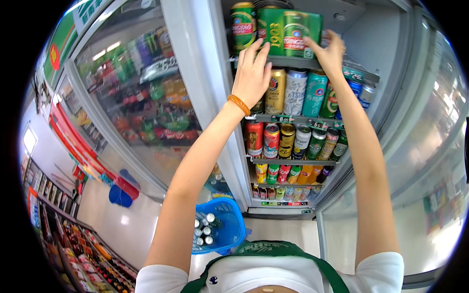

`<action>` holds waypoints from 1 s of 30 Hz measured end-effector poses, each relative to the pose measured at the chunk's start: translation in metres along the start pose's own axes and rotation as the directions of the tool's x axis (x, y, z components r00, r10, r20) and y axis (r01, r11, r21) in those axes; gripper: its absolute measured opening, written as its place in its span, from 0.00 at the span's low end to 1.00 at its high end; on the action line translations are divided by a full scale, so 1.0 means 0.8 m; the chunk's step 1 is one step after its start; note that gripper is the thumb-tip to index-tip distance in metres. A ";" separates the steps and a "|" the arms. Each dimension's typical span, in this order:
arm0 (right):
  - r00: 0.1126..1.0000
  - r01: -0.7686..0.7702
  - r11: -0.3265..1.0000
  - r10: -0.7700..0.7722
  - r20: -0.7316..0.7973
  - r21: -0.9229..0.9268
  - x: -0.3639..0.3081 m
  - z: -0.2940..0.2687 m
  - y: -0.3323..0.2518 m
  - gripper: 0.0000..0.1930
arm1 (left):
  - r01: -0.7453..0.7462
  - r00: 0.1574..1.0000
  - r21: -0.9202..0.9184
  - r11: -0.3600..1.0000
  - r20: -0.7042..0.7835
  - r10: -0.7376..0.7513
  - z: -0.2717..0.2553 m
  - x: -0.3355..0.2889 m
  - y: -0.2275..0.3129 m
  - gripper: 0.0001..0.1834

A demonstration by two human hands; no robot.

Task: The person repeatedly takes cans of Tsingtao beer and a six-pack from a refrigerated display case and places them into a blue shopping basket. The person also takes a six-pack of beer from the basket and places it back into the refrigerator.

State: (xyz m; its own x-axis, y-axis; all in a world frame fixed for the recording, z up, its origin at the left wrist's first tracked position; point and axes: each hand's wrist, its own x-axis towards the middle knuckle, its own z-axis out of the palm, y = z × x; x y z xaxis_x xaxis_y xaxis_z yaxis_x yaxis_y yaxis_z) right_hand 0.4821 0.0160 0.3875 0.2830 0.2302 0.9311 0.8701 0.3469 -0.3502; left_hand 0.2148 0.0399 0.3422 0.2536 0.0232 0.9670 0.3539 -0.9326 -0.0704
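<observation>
A green beer carton (312, 29) with a can printed on its front sits on the top shelf of an upright drinks fridge. My right hand (330, 53) grips its right end, thumb across the front and fingers around the side. My left hand (252, 73) has its fingers stretched and spread up over the shelf edge, the tips at the carton's lower left. A tall green beer can (243, 27) stands left of the carton. What lies behind the carton is mostly hidden.
Lower shelves hold rows of cans (295, 93) and bottles. The glass door (410, 195) stands open on my right; another fridge door (141, 83) is at left. A blue basket (234, 227) with several cans sits on the floor, near a blue bucket (120, 195).
</observation>
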 end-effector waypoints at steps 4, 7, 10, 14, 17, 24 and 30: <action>0.960 0.214 0.976 -0.202 -0.193 0.043 -0.118 0.040 -0.080 0.27 | 0.064 0.998 -0.072 0.995 0.008 -0.063 -0.077 -0.060 0.012 0.23; 0.975 0.217 0.951 -0.223 0.002 0.222 -0.241 0.089 -0.138 0.24 | 0.160 0.984 -0.079 0.984 0.088 -0.153 -0.130 -0.154 0.005 0.21; 0.939 0.120 0.904 -0.237 0.250 0.410 -0.353 0.129 -0.202 0.22 | 0.273 0.946 -0.019 0.962 0.186 -0.265 -0.202 -0.258 0.000 0.21; 0.791 0.026 0.775 -0.403 0.461 0.632 -0.496 0.189 -0.292 0.15 | 0.525 0.790 0.064 0.848 0.333 -0.514 -0.321 -0.438 -0.014 0.19; 0.656 -0.139 0.708 -0.458 0.600 0.692 -0.607 0.240 -0.319 0.10 | 0.741 0.562 0.186 0.646 0.354 -0.747 -0.403 -0.566 -0.011 0.16; 0.175 -0.477 0.736 -0.456 0.873 0.480 -0.855 0.326 -0.356 0.08 | 0.910 0.094 0.398 0.111 0.063 -0.994 -0.527 -0.829 0.034 0.15; -0.132 -0.139 0.863 -0.503 0.854 0.486 -1.050 0.405 -0.393 0.26 | 0.908 -0.081 0.410 -0.084 -0.023 -0.996 -0.519 -1.017 0.061 0.19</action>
State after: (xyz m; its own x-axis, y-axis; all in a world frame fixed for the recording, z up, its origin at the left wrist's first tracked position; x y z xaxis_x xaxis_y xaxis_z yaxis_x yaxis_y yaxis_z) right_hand -0.1597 0.0081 -0.3173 -0.8195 0.5721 -0.0336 0.5148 0.7093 -0.4815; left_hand -0.3482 -0.1740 -0.3465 -0.3943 0.9190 -0.0026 0.5700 0.2468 0.7837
